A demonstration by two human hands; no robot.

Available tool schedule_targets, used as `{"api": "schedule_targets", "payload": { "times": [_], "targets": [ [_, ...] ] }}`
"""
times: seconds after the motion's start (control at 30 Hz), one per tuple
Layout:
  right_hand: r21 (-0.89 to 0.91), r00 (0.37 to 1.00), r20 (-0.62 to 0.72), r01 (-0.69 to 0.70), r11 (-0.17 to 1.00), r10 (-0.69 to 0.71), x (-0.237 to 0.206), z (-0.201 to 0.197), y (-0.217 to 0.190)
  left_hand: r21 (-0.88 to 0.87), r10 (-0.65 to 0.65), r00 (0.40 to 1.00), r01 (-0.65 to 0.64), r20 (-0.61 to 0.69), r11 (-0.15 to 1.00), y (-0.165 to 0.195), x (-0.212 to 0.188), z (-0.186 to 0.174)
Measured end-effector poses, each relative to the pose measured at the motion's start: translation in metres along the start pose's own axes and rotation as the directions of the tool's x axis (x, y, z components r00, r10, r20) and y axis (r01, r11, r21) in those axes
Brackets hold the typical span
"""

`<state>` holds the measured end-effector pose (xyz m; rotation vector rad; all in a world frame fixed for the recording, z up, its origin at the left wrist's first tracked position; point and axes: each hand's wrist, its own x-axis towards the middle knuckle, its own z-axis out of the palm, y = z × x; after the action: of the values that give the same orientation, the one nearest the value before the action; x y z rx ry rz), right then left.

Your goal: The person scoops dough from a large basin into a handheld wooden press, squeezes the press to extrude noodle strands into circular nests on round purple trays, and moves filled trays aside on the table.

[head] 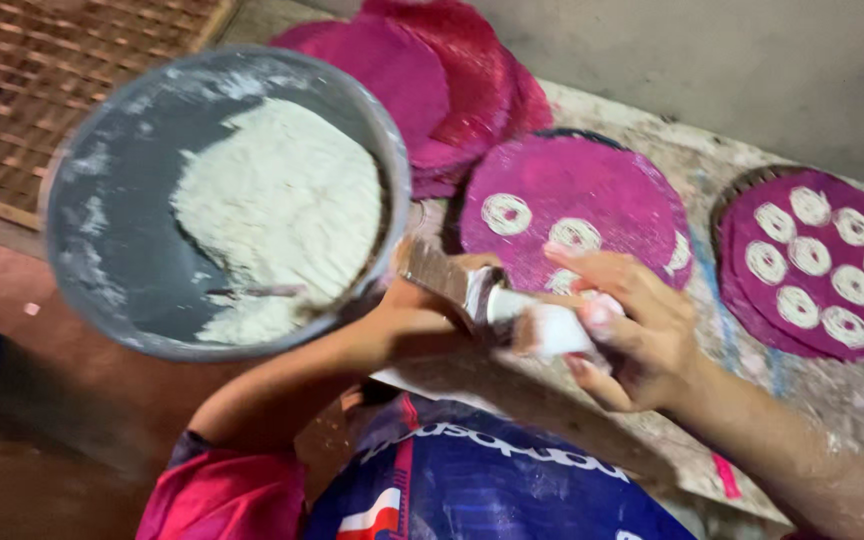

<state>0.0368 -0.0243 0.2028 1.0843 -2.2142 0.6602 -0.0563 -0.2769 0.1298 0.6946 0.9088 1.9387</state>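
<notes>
White paste, thick and grainy, fills the far half of the grey bowl [122, 250], with a thin stick lying in it; my left hand [402, 320] grips the bowl at its near rim, fingers curled under the edge and mostly hidden, so I cannot tell exactly how they lie. The bowl looks heavy on the loaded side and its walls are smeared, so I judge it slippery; the rim is the only real handhold. My right hand [632, 325] closes around the paste-coated handle of a flat brush [492, 300], fingers wrapped and pressed together, thumb on top. The brush sits between both hands, just off the bowl's rim, bristles pointing toward the bowl, stiff in the handle and soft at the tip; the wet coating should make it slick, so best held low on the handle. Left forearm comes up from below, right one slants in from the lower right. Beyond, on the stained bench [852, 390], magenta discs [572, 190] carry white coiled rings; a plain stack [432, 70] lies behind, a woven mat [42, 70] far left
</notes>
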Motion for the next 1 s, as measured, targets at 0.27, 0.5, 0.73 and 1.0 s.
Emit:
{"api": "schedule_targets", "payload": {
  "times": [0.27,0.5,0.73,1.0],
  "targets": [
    [0.361,0.918,0.143,-0.395,0.845,0.369,-0.06,-0.047,0.024,0.83,0.114,0.985,-0.173,0.132,0.53,-0.065,0.111,0.021],
    [0.545,0.473,0.816,-0.821,-0.168,0.332,-0.163,-0.065,0.096,0.634,0.196,0.923,-0.372,0.332,0.678,-0.06,0.141,-0.01],
    [0.197,-0.008,0.911,-0.869,-0.454,0.412,-0.202,-0.042,0.116,-0.634,0.441,0.891,-0.281,0.107,0.721,-0.085,0.179,-0.045],
    [0.106,0.103,0.82,-0.994,0.027,0.563,-0.172,-0.03,0.172,-0.738,0.488,0.872,-0.351,-0.035,0.576,-0.114,0.241,-0.118]
  ]
}}
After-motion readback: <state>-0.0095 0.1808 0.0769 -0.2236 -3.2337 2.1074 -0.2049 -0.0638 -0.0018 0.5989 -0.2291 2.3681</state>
